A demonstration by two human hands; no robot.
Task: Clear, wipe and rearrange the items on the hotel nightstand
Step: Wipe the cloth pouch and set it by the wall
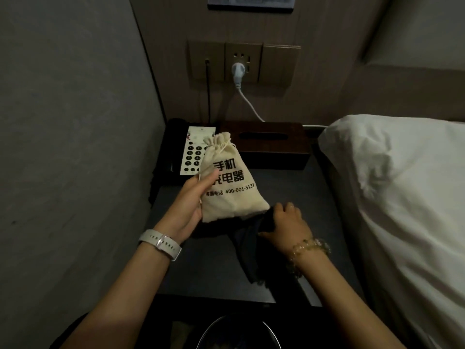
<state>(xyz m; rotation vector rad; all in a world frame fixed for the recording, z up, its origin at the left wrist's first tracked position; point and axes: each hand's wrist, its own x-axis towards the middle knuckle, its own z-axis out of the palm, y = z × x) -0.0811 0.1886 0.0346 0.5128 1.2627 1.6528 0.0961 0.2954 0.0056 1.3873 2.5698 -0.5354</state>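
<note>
A cream drawstring pouch (pixel 232 182) with black printing is lifted above the dark nightstand top (pixel 297 187). My left hand (pixel 193 200) grips it from its left side, thumb across the front. My right hand (pixel 286 222) grips a dark cloth (pixel 249 245) that lies bunched on the nightstand just below the pouch. At the back left of the top stands a black telephone (pixel 191 152) with a white keypad. A dark wooden tissue box (pixel 266 144) sits at the back middle.
A grey wall closes in on the left. A bed with a white pillow (pixel 392 187) borders the right side. A white plug and cable (pixel 239 71) hang from the wall sockets behind. A round bin (pixel 241 333) sits on the floor below the front edge.
</note>
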